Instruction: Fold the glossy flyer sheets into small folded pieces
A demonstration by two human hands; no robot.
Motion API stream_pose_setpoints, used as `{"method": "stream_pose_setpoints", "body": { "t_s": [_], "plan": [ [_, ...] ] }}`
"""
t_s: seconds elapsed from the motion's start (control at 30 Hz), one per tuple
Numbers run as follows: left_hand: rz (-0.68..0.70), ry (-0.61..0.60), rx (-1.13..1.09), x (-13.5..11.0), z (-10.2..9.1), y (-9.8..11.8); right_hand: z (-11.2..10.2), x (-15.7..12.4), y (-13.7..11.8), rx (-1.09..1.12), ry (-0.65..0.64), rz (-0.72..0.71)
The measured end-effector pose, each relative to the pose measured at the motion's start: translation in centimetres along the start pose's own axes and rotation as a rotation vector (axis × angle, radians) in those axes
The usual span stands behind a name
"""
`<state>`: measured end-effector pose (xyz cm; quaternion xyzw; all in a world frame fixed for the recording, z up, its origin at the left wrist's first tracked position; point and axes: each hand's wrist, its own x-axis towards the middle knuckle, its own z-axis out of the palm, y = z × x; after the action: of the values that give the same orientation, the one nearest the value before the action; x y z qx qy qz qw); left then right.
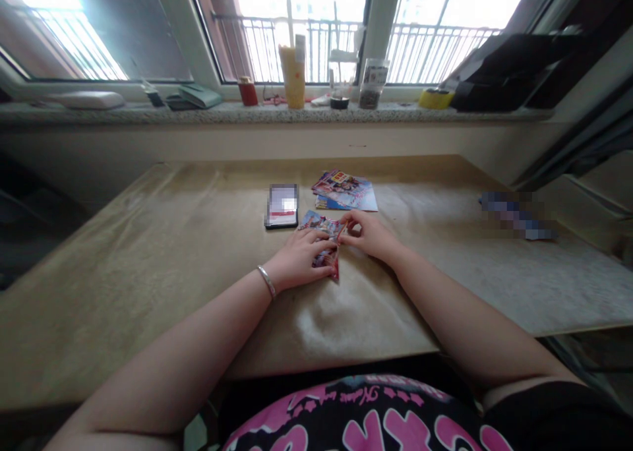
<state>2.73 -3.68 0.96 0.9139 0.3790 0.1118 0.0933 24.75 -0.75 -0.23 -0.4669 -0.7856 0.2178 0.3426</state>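
Observation:
A colourful printed sheet of paper [310, 219], partly folded by its outline, lies on the table in front of me. My left hand [298, 256] rests flat over it, fingers stretched out, with a silver bangle on the wrist. At the sheet's right edge, the thumb and fingers of my right hand [368, 235] pinch the paper. Both hands cover much of the sheet, so its full shape is hidden. Just beyond it sits a small pile of similar printed sheets [346, 194]. A phone [281, 208] with a lit, blurred screen lies to the left of that pile.
A tan cloth covers the table [188, 273]. Toward the right end lies a blurred bluish item [517, 217]. Along the windowsill [198, 113] stand a tall yellow container [293, 75], a red jar [248, 92], clear containers, yellow tape [436, 99] and a black bag [504, 75].

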Motion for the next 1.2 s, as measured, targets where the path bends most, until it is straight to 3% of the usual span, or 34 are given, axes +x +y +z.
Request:
{"method": "stream_pose_setpoints", "body": {
  "t_s": [0.3, 0.57, 0.8, 1.2],
  "plan": [
    [0.011, 0.022, -0.058, 0.0, 0.2, -0.1, -2.1, -0.3, 1.0, -0.074, -0.158, -0.132],
    [-0.016, 0.035, -0.048, 0.1, 0.3, 0.2, -1.1, -0.1, 1.0, 0.021, -0.172, -0.157],
    [-0.034, 0.022, -0.03, 0.1, 0.3, 0.3, -0.4, -0.1, 0.4, -0.107, -0.15, -0.157],
    [-0.055, 0.024, -0.003, 0.1, 0.2, 0.9, -1.5, -0.2, 0.7, -0.137, -0.177, -0.239]
  ]
}}
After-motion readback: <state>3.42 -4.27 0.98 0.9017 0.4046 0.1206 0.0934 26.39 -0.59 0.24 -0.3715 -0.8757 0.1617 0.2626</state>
